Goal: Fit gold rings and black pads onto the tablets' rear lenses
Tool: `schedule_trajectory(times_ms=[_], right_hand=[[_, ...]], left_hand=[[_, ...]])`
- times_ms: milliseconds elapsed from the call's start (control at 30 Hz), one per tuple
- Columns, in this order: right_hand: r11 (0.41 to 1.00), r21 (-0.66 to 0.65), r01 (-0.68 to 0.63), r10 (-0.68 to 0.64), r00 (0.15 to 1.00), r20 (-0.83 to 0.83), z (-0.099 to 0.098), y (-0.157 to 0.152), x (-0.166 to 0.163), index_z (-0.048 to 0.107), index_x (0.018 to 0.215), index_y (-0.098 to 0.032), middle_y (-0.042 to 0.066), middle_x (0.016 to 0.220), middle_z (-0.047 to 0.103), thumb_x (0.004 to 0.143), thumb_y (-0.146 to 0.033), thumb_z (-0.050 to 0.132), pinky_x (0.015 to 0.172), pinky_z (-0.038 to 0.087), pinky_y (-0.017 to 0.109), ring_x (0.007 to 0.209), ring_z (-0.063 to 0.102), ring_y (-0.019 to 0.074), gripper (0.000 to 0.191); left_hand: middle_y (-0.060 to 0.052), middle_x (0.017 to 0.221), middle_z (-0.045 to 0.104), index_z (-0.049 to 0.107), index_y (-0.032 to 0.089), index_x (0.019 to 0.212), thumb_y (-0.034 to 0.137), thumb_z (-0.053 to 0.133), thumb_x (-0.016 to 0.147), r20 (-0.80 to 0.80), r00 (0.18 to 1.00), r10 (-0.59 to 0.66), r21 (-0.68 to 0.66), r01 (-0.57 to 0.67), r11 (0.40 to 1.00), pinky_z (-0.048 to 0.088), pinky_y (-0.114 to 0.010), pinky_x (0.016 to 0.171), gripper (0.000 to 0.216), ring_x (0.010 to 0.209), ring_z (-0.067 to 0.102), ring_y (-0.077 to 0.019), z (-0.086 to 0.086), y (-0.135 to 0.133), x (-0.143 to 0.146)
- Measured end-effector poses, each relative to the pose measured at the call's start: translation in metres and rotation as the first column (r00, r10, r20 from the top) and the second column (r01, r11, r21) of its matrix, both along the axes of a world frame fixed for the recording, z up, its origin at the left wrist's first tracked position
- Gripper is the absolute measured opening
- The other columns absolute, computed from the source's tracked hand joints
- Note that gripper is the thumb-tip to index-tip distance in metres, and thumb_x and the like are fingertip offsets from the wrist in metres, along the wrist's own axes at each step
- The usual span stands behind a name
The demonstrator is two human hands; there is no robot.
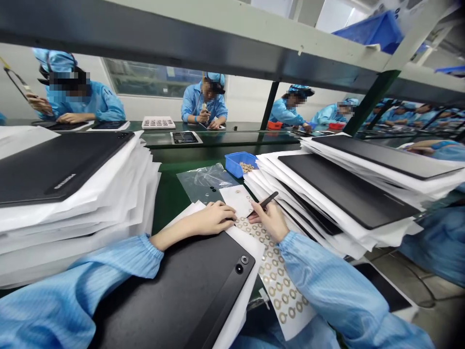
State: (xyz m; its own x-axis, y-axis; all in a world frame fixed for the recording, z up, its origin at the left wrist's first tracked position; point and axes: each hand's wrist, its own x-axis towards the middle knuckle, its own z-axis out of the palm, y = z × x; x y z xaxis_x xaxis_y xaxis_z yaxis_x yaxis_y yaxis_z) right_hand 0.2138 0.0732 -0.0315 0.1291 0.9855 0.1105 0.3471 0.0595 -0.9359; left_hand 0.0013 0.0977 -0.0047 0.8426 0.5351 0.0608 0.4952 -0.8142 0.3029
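Observation:
My left hand (214, 218) reaches over the black tablet back (163, 291), its fingertips bent onto the left edge of a white sheet of ring-shaped stickers (278, 276) and gripping it there. Dark tweezers (269, 198) are in my right hand (271, 220), their tip down at the sheet near my left fingertips. Rows of tan rings cover the sheet, which slopes toward me past the tablet's right side; its upper part (232, 196) carries few rings. Two round camera parts (241, 264) show at the tablet's corner. White paper lies under the tablet.
Stacks of tablet backs with white paper stand at left (65, 169) and right (345, 184). A blue bin (240, 165) of small tan pieces and a clear plastic bag (205, 179) lie ahead. A shelf (218, 43) crosses overhead. Co-workers (205, 102) sit opposite.

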Motion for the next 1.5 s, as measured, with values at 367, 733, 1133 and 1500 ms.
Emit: schedule_trajectory(times_ms=[367,733,1133,1500], right_hand=[[0.998,0.055,-0.037,0.042,0.994,-0.098,-0.003,0.003,-0.007,0.049,0.072,-0.017,0.005,0.055,0.062,0.074,-0.06,0.059,0.043,0.048,0.028,0.043,0.059,0.0164,0.044],[0.886,-0.127,-0.446,0.326,0.793,-0.515,0.007,-0.055,-0.012,0.044,0.072,-0.018,-0.004,0.05,0.056,0.078,-0.049,0.062,0.029,0.045,0.019,0.033,0.053,0.0104,0.036],[0.9,-0.07,-0.43,0.34,0.793,-0.505,0.002,-0.065,-0.012,0.039,0.076,-0.021,-0.006,0.057,0.057,0.082,-0.04,0.06,0.029,0.046,0.02,0.033,0.053,0.0096,0.029],[0.903,-0.09,-0.421,0.346,0.834,-0.429,0.003,-0.067,-0.011,0.041,0.076,-0.023,-0.007,0.046,0.052,0.084,-0.04,0.058,0.029,0.046,0.025,0.031,0.052,0.0135,0.025]], left_hand=[[-0.005,0.121,0.057,0.062,0.021,0.107,0.029,0.036,0.094,-0.005,1.0,0.015,0.05,-0.014,0.999,0.033,-0.039,0.089,0.03,0.109,0.047,-0.0245,-0.002,0.001,0.003],[-0.01,0.111,0.06,0.06,0.014,0.106,0.018,0.041,0.092,0.289,0.949,-0.123,-0.108,0.16,0.981,0.039,-0.03,0.097,0.024,0.109,0.05,-0.0178,0.013,-0.041,-0.014],[-0.009,0.116,0.051,0.061,0.021,0.109,0.01,0.044,0.085,0.204,0.946,-0.252,-0.126,0.28,0.952,0.037,-0.036,0.095,0.032,0.111,0.042,-0.0225,0.008,-0.065,-0.023],[-0.008,0.113,0.052,0.063,0.022,0.106,0.009,0.044,0.084,0.222,0.946,-0.234,-0.129,0.267,0.955,0.037,-0.035,0.092,0.032,0.107,0.044,-0.0218,0.011,-0.066,-0.021]])
